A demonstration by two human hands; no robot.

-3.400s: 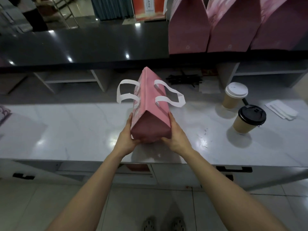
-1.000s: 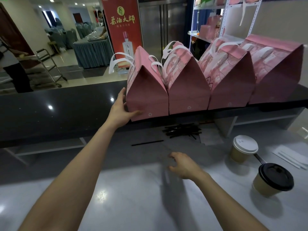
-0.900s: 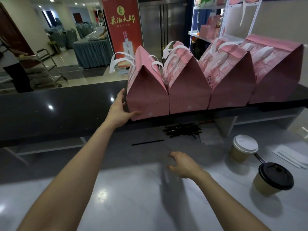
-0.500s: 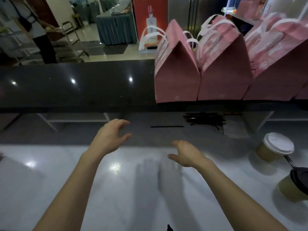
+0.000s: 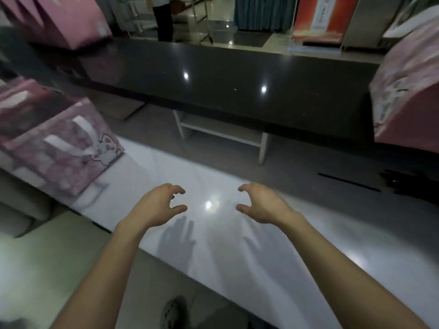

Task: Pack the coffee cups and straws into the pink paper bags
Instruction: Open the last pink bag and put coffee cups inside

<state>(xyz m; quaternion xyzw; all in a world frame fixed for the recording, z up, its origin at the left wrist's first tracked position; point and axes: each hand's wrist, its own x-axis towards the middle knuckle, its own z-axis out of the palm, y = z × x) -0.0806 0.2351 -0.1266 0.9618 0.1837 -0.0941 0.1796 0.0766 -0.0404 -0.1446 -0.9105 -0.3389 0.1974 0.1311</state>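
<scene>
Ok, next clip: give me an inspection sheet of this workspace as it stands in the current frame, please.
Surface: white glossy marble counter, bare between the hands, with a glare spot.
Job's things: stack of flat pink paper bags with white handles at the counter's left end; upright pink paper bag on the black raised ledge, right; lone black straw and a dark straw pile far right. No cups in view.
Clutter: nothing seen.
Hands: left hand and right hand hover with loosely curled fingers, holding nothing.
Cables: nothing seen.
Surroundings: a person's legs beyond the ledge; red banner.
</scene>
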